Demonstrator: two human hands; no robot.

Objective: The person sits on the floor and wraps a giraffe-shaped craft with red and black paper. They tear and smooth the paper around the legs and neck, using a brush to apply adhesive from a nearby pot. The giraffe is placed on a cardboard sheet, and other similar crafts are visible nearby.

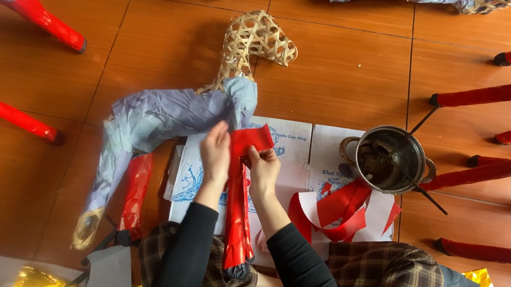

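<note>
Seen from above: two bare hands, left hand [215, 153] and right hand [263, 169], no rings, watch or gloves visible. Long black sleeves [188, 253], close-fitting and plain, ending at the wrists, running toward 6 o'clock. Brown-and-dark plaid trousers [385, 285] with a fine pale check, covering the knee at 4 o'clock and showing again at 7 o'clock between the sleeves. Dark top at 6 o'clock bearing small pale print, too small to make out.

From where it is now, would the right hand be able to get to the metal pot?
Probably yes: the right hand grips red paper, and the metal pot stands nearby on its side with only flat white paper between.
</note>
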